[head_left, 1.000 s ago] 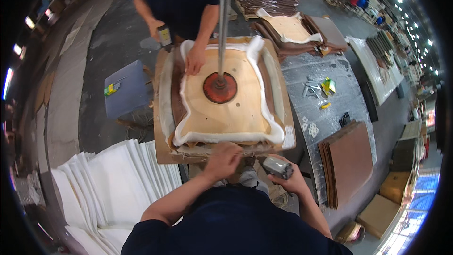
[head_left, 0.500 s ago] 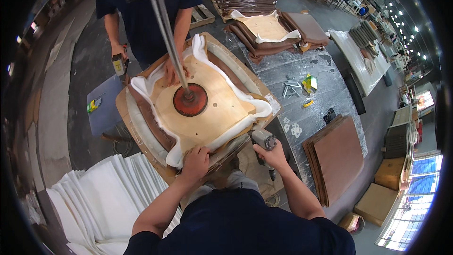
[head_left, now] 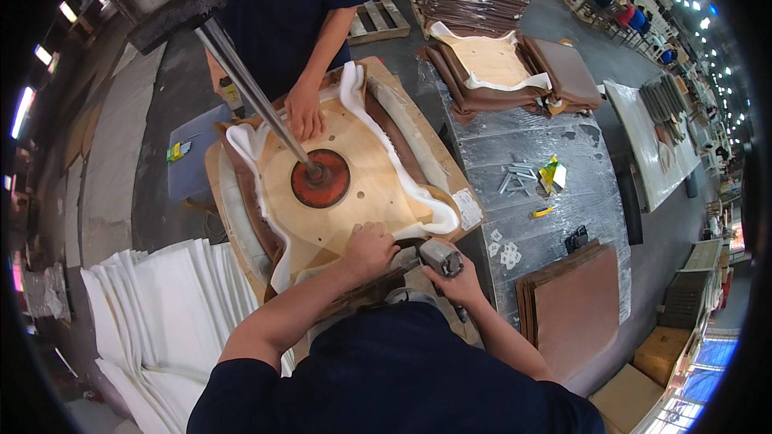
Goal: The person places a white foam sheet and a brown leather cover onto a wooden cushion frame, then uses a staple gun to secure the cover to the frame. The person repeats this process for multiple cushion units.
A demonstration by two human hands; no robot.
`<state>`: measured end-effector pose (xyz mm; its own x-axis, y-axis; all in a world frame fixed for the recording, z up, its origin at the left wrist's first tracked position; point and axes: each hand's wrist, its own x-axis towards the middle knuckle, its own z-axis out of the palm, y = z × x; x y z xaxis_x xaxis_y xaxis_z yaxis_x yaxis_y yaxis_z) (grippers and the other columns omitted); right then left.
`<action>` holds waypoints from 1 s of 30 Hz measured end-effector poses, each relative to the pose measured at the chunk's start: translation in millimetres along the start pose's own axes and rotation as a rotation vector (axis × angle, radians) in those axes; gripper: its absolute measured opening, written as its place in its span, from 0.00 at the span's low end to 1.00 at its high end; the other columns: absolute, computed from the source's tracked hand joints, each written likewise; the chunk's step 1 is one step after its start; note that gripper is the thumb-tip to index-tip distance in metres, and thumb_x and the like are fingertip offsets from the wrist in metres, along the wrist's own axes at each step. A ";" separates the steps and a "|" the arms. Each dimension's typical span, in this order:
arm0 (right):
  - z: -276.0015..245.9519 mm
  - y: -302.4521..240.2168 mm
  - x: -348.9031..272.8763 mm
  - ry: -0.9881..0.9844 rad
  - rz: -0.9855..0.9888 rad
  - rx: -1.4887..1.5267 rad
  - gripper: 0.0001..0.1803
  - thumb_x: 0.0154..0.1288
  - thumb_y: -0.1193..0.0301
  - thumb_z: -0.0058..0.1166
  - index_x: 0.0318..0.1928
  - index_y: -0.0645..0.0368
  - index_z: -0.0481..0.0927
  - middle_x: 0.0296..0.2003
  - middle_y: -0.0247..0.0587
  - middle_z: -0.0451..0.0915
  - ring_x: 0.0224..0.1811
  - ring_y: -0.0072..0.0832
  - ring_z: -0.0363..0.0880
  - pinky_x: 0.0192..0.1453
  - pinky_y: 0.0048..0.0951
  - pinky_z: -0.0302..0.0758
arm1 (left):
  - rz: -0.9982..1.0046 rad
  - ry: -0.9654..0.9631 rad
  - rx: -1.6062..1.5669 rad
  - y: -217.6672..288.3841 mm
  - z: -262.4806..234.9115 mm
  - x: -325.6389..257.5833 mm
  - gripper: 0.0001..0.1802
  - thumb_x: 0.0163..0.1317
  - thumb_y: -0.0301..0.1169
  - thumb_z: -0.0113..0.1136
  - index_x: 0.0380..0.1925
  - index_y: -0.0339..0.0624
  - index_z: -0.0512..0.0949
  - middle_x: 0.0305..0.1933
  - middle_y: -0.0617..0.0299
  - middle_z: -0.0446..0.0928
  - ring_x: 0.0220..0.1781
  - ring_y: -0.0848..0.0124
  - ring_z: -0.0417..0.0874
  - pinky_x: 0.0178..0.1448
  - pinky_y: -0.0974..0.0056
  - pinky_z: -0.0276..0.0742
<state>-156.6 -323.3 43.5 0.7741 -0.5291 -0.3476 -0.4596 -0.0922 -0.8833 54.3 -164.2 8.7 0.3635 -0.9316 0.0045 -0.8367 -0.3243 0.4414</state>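
Note:
A pale plywood seat panel [head_left: 346, 213] lies bordered by white padding [head_left: 402, 173] and a brown cover [head_left: 382, 120]. My left hand [head_left: 370, 251] is closed at the panel's near edge, its curled fingers over the wood and apparently gripping the cover's edge; the palm side is hidden. In my right hand [head_left: 454, 283] is a grey staple gun [head_left: 441, 257], its nose at the near right edge, close to my left hand. A round red press disc [head_left: 320, 179] on a metal rod [head_left: 257, 96] bears on the panel's middle.
Across the panel, a co-worker's hand [head_left: 305, 112] rests on the wood; another staple gun [head_left: 232, 95] is at their side. Right, a plastic-covered table [head_left: 515, 141] holds staple strips [head_left: 519, 177], a yellow cutter [head_left: 542, 212] and brown sheets [head_left: 571, 297]. White sheets [head_left: 161, 305] stand left.
My left hand has moved right along the near edge. The staple gun has shifted slightly down and left, closer to that hand. My view has turned, and the co-worker's hand lies differently.

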 end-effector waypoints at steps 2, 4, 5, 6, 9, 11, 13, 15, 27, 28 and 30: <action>4.0 -7.0 5.6 0.018 -0.092 -0.060 0.38 0.68 0.62 0.81 0.74 0.57 0.81 0.58 0.44 0.92 0.58 0.27 0.91 0.66 0.34 0.85 | 0.029 0.057 0.003 -7.9 -2.5 -0.4 0.13 0.70 0.41 0.71 0.34 0.44 0.89 0.45 0.54 0.81 0.56 0.53 0.82 0.62 0.46 0.74; 2.3 -11.4 5.3 -0.010 -0.035 -0.041 0.36 0.68 0.63 0.81 0.73 0.57 0.82 0.54 0.42 0.92 0.51 0.27 0.92 0.58 0.33 0.88 | 0.048 0.132 -0.038 -10.1 0.4 -2.6 0.13 0.69 0.40 0.73 0.32 0.44 0.88 0.44 0.56 0.79 0.56 0.53 0.80 0.62 0.46 0.73; 1.2 -14.6 7.2 -0.053 0.057 0.018 0.35 0.69 0.63 0.81 0.71 0.58 0.82 0.52 0.42 0.92 0.46 0.26 0.93 0.53 0.32 0.88 | 0.036 0.156 -0.064 -13.8 0.5 -4.9 0.13 0.68 0.40 0.73 0.31 0.43 0.88 0.44 0.56 0.79 0.57 0.53 0.79 0.63 0.46 0.72; -3.7 -21.0 9.4 -0.091 0.144 0.068 0.33 0.69 0.63 0.80 0.70 0.59 0.83 0.50 0.41 0.92 0.42 0.25 0.93 0.48 0.31 0.89 | 0.026 0.191 -0.092 -14.3 1.4 -3.4 0.13 0.68 0.40 0.74 0.30 0.43 0.87 0.45 0.56 0.79 0.57 0.53 0.79 0.64 0.46 0.71; -10.7 -47.3 19.9 -0.225 0.266 0.066 0.28 0.71 0.64 0.79 0.65 0.63 0.85 0.44 0.38 0.91 0.31 0.22 0.90 0.35 0.29 0.85 | -0.003 0.279 -0.194 -15.4 2.4 -0.8 0.12 0.66 0.38 0.75 0.30 0.42 0.87 0.47 0.56 0.79 0.59 0.52 0.77 0.67 0.46 0.71; -5.1 -73.0 33.4 -0.270 0.280 -0.031 0.23 0.73 0.63 0.76 0.58 0.67 0.85 0.40 0.38 0.90 0.29 0.25 0.90 0.33 0.30 0.84 | -0.038 0.327 -0.254 -18.9 6.0 -4.9 0.12 0.65 0.37 0.75 0.30 0.41 0.87 0.49 0.56 0.79 0.59 0.52 0.77 0.68 0.46 0.71; 0.8 -73.9 46.5 -0.280 0.268 -0.052 0.22 0.74 0.62 0.75 0.56 0.67 0.86 0.38 0.38 0.90 0.27 0.26 0.90 0.32 0.29 0.83 | -0.045 0.369 -0.304 -20.6 10.5 -4.0 0.12 0.64 0.37 0.76 0.30 0.41 0.87 0.50 0.56 0.79 0.60 0.52 0.76 0.69 0.46 0.71; 8.1 -77.3 52.6 -0.247 0.260 -0.078 0.21 0.75 0.60 0.74 0.52 0.67 0.86 0.35 0.38 0.89 0.25 0.27 0.89 0.28 0.29 0.82 | -0.084 0.301 -0.366 -22.5 14.3 -5.1 0.12 0.64 0.38 0.77 0.31 0.41 0.87 0.59 0.54 0.80 0.68 0.49 0.76 0.76 0.44 0.69; 26.9 -94.9 69.1 -0.224 0.364 -0.159 0.20 0.74 0.60 0.76 0.48 0.67 0.88 0.30 0.38 0.87 0.21 0.25 0.86 0.23 0.28 0.77 | -0.204 0.169 -0.308 -18.0 12.9 -5.2 0.14 0.68 0.40 0.75 0.41 0.41 0.91 0.90 0.51 0.62 0.95 0.42 0.50 0.95 0.36 0.43; 27.4 -93.2 68.8 -0.228 0.351 -0.151 0.20 0.74 0.60 0.76 0.48 0.67 0.88 0.30 0.38 0.87 0.21 0.24 0.85 0.23 0.29 0.77 | -0.208 0.178 -0.313 -17.8 13.6 -5.3 0.13 0.68 0.40 0.75 0.41 0.41 0.91 0.90 0.51 0.62 0.95 0.42 0.50 0.95 0.36 0.43; 27.7 -92.1 70.1 -0.234 0.337 -0.135 0.19 0.74 0.61 0.76 0.48 0.66 0.88 0.29 0.37 0.87 0.21 0.24 0.85 0.23 0.29 0.76 | -0.227 0.181 -0.334 -17.8 14.6 -5.5 0.13 0.69 0.39 0.74 0.41 0.41 0.91 0.90 0.52 0.62 0.95 0.44 0.51 0.96 0.37 0.44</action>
<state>-47.9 -328.5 91.8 0.6414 -0.3442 -0.6857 -0.7447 -0.0645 -0.6642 61.3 -155.7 -12.3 0.6136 -0.7895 0.0174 -0.5596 -0.4192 0.7149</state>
